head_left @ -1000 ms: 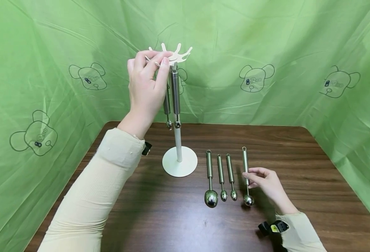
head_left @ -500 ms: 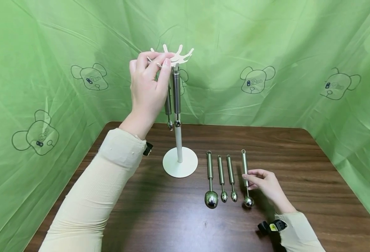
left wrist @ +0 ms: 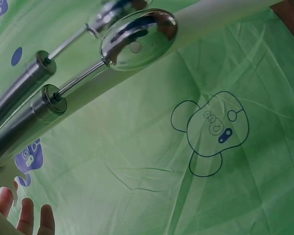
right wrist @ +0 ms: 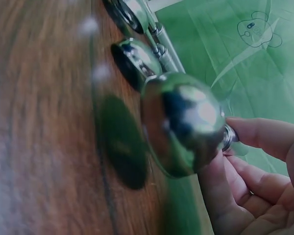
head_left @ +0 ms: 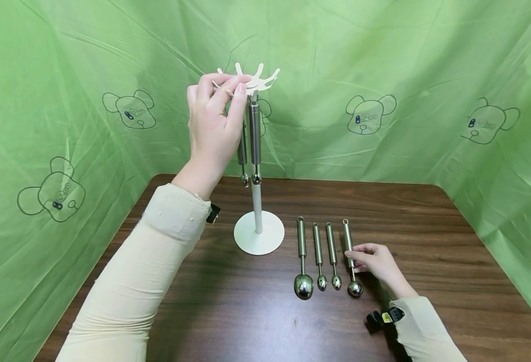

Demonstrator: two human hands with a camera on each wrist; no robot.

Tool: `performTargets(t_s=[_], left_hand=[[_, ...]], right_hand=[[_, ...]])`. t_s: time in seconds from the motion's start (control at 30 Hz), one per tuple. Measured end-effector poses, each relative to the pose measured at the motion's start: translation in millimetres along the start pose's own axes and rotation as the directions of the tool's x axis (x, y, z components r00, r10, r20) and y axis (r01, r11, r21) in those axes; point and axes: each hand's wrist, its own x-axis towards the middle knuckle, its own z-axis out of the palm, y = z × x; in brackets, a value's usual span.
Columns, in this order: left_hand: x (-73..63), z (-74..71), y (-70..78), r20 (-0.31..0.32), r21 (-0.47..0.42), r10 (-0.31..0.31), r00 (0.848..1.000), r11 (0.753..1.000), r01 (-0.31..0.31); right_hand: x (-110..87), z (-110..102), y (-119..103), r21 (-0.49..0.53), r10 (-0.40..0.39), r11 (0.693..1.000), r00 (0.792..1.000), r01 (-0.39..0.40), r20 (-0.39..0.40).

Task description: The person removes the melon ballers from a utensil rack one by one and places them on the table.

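Observation:
At the top of a white hook stand (head_left: 257,201), my left hand (head_left: 215,115) holds the pronged hook ring (head_left: 258,83) between fingers and thumb. Two metal scoops hang there: one front scoop (head_left: 255,136) by the post, and another scoop (head_left: 242,146) partly behind my hand. In the left wrist view, a shiny oval bowl (left wrist: 139,41) shows beside the post. My right hand (head_left: 378,261) pinches the handle of a melon baller (head_left: 348,246) at the right end of a row. Its round bowl (right wrist: 183,125) appears just above the tabletop, over its dark shadow or reflection.
Left of the held baller lie a large scoop (head_left: 302,261) and two small scoops, a middle one (head_left: 318,251) and a right one (head_left: 332,251), handles pointing away. The stand's round base (head_left: 247,241) rests on the wooden table (head_left: 405,211). Green cloth (head_left: 310,50) encloses the back and sides.
My right hand has moved slightly left with the melon baller, bringing it nearer the row, and its handle end has come lower. My left hand keeps its hold on the hook ring.

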Motion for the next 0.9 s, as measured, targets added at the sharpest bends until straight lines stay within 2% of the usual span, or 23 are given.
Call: performTargets(t_s=[0.43,0.9], left_hand=[[0.0,0.6,-0.5,-0.01,-0.001,0.009,1.0,1.0,-0.009],[-0.2,0.5,-0.1,-0.006,0.0,0.007,1.0,1.0,-0.007]], right_hand=[[12.1,1.1,4.1,-0.053,0.046,0.998,0.999,-0.045,0.027],[15.5,3.5,3.7,-0.107,0.075,0.991,0.997,-0.074,0.007]])
